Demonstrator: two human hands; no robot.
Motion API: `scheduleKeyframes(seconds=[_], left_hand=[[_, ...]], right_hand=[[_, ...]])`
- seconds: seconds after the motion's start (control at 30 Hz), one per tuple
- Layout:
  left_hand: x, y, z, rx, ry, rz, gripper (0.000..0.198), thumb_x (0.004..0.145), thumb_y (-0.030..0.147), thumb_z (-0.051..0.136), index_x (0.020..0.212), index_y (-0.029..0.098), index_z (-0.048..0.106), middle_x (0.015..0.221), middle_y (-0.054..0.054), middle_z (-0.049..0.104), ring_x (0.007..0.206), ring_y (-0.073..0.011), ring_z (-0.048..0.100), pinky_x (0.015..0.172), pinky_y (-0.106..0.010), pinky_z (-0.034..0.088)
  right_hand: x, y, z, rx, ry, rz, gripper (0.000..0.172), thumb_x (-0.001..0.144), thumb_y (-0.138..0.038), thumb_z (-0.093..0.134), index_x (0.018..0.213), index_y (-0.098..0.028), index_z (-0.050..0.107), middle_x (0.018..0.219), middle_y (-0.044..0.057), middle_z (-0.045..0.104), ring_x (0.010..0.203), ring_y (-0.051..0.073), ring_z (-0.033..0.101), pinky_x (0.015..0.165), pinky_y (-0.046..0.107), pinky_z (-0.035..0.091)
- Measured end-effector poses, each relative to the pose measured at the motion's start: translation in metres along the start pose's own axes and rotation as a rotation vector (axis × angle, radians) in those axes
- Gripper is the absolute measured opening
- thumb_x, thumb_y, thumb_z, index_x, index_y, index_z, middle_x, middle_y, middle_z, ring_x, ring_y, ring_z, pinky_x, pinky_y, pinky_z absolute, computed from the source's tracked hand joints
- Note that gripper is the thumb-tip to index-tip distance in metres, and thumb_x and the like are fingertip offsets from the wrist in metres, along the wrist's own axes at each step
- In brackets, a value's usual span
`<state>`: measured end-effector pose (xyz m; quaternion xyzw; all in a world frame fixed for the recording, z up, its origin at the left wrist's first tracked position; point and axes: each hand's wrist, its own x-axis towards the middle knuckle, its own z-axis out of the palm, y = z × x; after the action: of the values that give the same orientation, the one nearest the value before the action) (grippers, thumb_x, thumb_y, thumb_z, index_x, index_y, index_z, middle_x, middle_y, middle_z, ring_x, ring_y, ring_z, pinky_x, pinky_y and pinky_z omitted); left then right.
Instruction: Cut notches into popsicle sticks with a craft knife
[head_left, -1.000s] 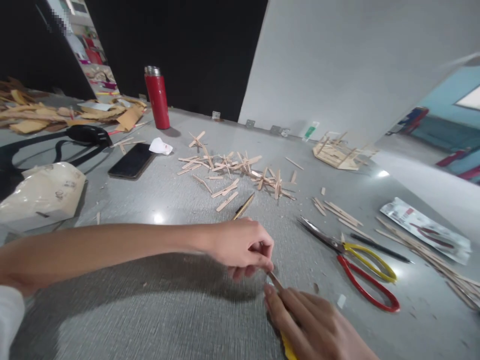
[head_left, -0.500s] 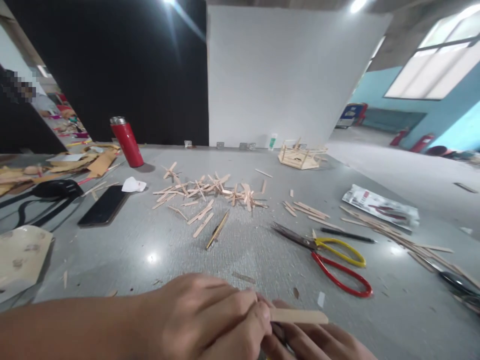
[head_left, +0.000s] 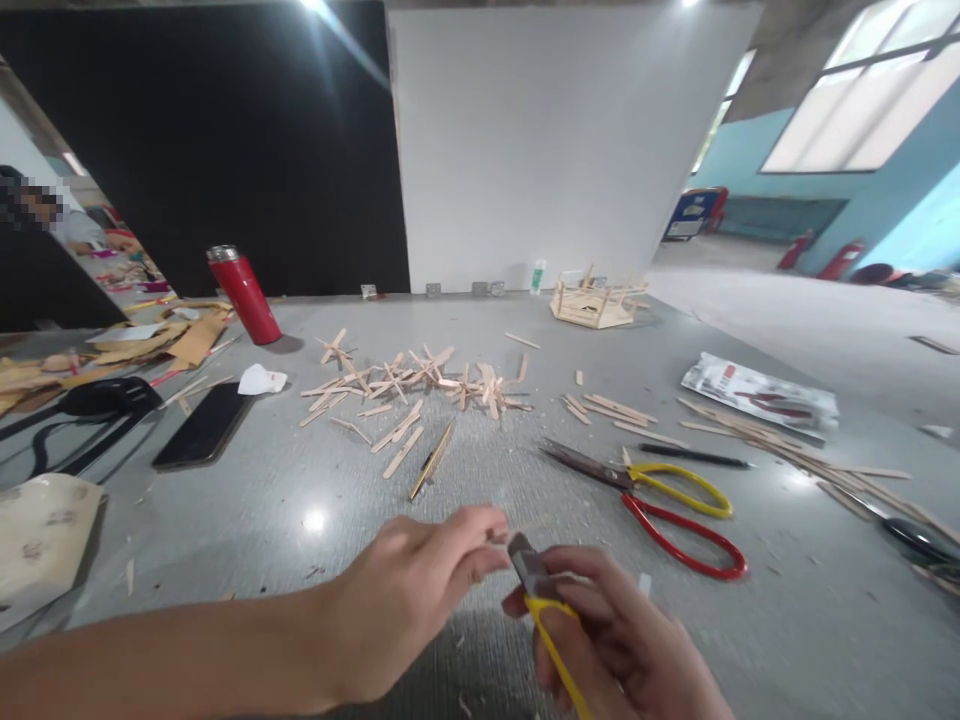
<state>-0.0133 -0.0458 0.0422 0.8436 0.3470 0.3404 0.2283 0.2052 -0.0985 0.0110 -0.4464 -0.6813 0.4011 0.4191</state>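
Note:
My right hand (head_left: 607, 640) is closed around a yellow-handled tool (head_left: 553, 640), whose grey metal head points up and toward my left fingertips; its exact kind is hard to make out. Just left of that head is my left hand (head_left: 420, 570), thumb and fingers drawn together. Whatever sits between them is blurred. Large scissors (head_left: 630, 485) with one yellow and one red handle lie beyond my right hand. A gold-coloured pencil-like stick (head_left: 431, 462) lies ahead of my left hand. Farther off is a scattered pile of short wooden sticks (head_left: 405, 380).
A small wooden stick structure (head_left: 596, 302) stands at the back right. Long wooden strips (head_left: 795, 455), a black pen (head_left: 694, 456) and a white packet (head_left: 757, 395) lie right. On the left are a phone (head_left: 202, 425), a red flask (head_left: 244, 295) and a cream dish (head_left: 49, 540).
My hands were pressed together around a flat wooden stick; now they are apart and slightly higher. The yellow-handled tool has come into clear view, and the stick no longer shows clearly.

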Motion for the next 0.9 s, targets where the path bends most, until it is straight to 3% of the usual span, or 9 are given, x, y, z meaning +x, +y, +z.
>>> scheduleKeyframes(seconds=[0.1, 0.23, 0.37, 0.47, 0.63, 0.77, 0.9], left_hand=[[0.008, -0.005, 0.015, -0.195, -0.083, -0.278, 0.028, 0.106, 0.037, 0.049, 0.101, 0.02, 0.069, 0.067, 0.001, 0.071, 0.059, -0.0124, 0.067, 0.061, -0.02, 0.051], [0.008, -0.013, 0.028, -0.303, -0.178, -0.341, 0.041, 0.108, 0.039, 0.042, 0.078, 0.018, 0.06, 0.056, 0.004, 0.057, 0.05, -0.0098, 0.057, 0.055, -0.02, 0.041], [0.005, -0.019, 0.031, -0.214, -0.194, -0.299, 0.039, 0.108, 0.035, 0.04, 0.074, 0.019, 0.051, 0.06, 0.004, 0.052, 0.054, -0.0091, 0.048, 0.057, -0.022, 0.034], [0.006, -0.023, 0.031, -0.191, -0.215, -0.262, 0.036, 0.108, 0.032, 0.041, 0.075, 0.019, 0.048, 0.062, 0.005, 0.05, 0.056, -0.0093, 0.042, 0.058, -0.024, 0.03], [0.007, -0.025, 0.031, -0.188, -0.23, -0.226, 0.034, 0.108, 0.032, 0.038, 0.077, 0.02, 0.046, 0.062, 0.007, 0.044, 0.056, -0.009, 0.034, 0.058, -0.024, 0.026], [0.011, -0.026, 0.028, -0.201, -0.24, -0.278, 0.036, 0.108, 0.034, 0.038, 0.079, 0.018, 0.053, 0.061, 0.005, 0.049, 0.055, -0.009, 0.041, 0.058, -0.023, 0.03], [0.021, -0.03, 0.018, -0.268, -0.306, -0.351, 0.038, 0.106, 0.036, 0.042, 0.076, 0.018, 0.056, 0.058, 0.004, 0.052, 0.051, -0.0083, 0.046, 0.054, -0.02, 0.033]], right_hand=[[0.013, -0.005, -0.013, -0.27, -0.098, 0.045, 0.023, 0.107, -0.034, 0.036, 0.114, -0.023, 0.054, 0.062, -0.002, 0.063, 0.05, 0.013, 0.058, 0.047, 0.022, 0.045], [0.021, -0.003, -0.023, -0.62, -0.111, -0.057, 0.027, 0.103, -0.022, 0.033, 0.108, -0.019, 0.06, 0.065, 0.0, 0.062, 0.049, 0.014, 0.056, 0.049, 0.027, 0.045], [0.019, 0.006, -0.02, -0.748, -0.105, -0.145, 0.023, 0.101, -0.02, 0.043, 0.114, -0.02, 0.062, 0.095, 0.009, 0.068, 0.073, 0.019, 0.07, 0.061, 0.03, 0.056], [0.016, 0.016, -0.017, -0.899, -0.088, -0.248, 0.035, 0.096, -0.016, 0.051, 0.13, -0.018, 0.058, 0.108, 0.011, 0.067, 0.076, 0.018, 0.071, 0.06, 0.029, 0.058], [0.015, 0.023, -0.019, -1.171, -0.161, -0.429, 0.041, 0.093, -0.002, 0.04, 0.126, -0.013, 0.06, 0.102, 0.011, 0.07, 0.071, 0.02, 0.067, 0.063, 0.034, 0.059], [0.014, 0.019, -0.026, -1.328, -0.064, -0.445, 0.04, 0.097, -0.006, 0.038, 0.131, -0.014, 0.057, 0.095, 0.009, 0.068, 0.071, 0.019, 0.065, 0.061, 0.031, 0.055], [0.015, 0.015, -0.034, -1.376, -0.089, -0.519, 0.042, 0.093, 0.0, 0.034, 0.125, -0.014, 0.057, 0.088, 0.007, 0.066, 0.071, 0.017, 0.064, 0.062, 0.027, 0.052]])
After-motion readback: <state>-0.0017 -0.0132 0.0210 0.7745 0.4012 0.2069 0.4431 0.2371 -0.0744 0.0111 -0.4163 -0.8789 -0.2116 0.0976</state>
